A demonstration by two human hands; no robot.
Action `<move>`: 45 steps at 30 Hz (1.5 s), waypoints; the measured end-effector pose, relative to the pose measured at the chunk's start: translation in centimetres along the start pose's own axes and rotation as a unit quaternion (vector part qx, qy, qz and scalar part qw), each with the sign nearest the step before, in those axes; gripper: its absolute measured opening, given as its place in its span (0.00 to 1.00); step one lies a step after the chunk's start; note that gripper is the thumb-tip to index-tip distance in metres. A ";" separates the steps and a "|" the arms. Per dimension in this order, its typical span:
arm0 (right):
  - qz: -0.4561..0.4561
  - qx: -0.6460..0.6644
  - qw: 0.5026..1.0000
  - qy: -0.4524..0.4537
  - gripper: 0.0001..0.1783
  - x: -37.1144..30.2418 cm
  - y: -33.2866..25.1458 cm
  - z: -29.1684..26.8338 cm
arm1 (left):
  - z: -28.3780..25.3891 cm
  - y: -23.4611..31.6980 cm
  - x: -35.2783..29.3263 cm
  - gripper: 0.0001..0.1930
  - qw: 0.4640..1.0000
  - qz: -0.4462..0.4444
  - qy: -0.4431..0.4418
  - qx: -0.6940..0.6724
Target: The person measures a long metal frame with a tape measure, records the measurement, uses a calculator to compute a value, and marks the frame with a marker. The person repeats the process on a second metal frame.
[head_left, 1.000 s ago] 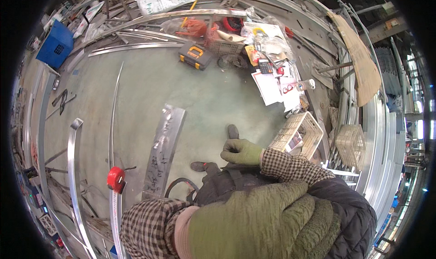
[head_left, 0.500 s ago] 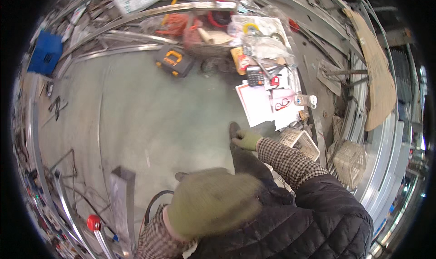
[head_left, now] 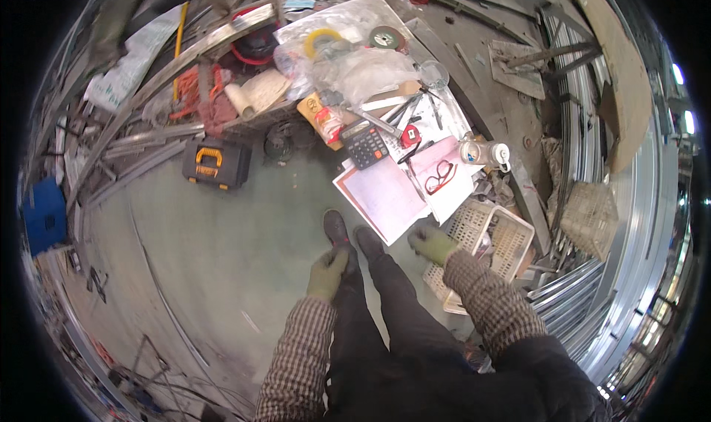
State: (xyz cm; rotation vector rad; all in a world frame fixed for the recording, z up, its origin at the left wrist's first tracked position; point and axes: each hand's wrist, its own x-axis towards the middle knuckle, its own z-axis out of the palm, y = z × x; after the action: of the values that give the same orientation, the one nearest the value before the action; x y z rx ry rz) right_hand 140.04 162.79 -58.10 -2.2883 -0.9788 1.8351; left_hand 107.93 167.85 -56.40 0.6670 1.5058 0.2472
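Both my hands wear green work gloves with dark finger parts. My left hand (head_left: 327, 274) hangs over the floor by my left leg, its fingers curled in, and I see nothing in it. My right hand (head_left: 435, 245) is also loosely closed and looks bare of any object. It is beside the near edge of the papers, left of a white plastic basket (head_left: 511, 233). On the table ahead lie a sheet in a folder (head_left: 385, 196), a black calculator (head_left: 363, 144), red-framed glasses (head_left: 440, 177), a red tape measure (head_left: 410, 135) and a clear bottle (head_left: 478, 153).
A black toolbox with a yellow handle (head_left: 215, 163) stands on the green floor (head_left: 215, 252). Plastic bags (head_left: 363, 74) and grinding discs (head_left: 386, 38) cover the far table. Metal profiles (head_left: 626, 252) line the right. A blue box (head_left: 44, 213) sits far left.
My view has turned right and come nearer the table. My left hand has swung forward, away from my body. Both feet now show together; the basket and papers appear larger.
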 end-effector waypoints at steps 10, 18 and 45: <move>0.159 0.290 0.941 0.071 0.20 -8.3 12.8 10.2 | 6.8 7.9 33.5 0.31 0.977 0.088 0.027 0.191; 0.198 0.320 0.922 0.092 0.20 -7.4 12.5 12.8 | 9.7 10.6 34.6 0.27 0.995 -0.002 0.063 -0.083; -0.333 0.375 0.863 -0.056 0.36 -9.6 -21.8 -0.1 | -0.6 16.4 -7.8 0.35 0.890 0.224 -0.013 -0.396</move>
State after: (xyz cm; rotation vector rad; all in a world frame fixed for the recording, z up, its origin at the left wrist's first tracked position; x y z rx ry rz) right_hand 129.60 175.49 -40.82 -1.1982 -0.7292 1.6201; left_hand 110.81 176.89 -40.93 0.3308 1.0616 1.1359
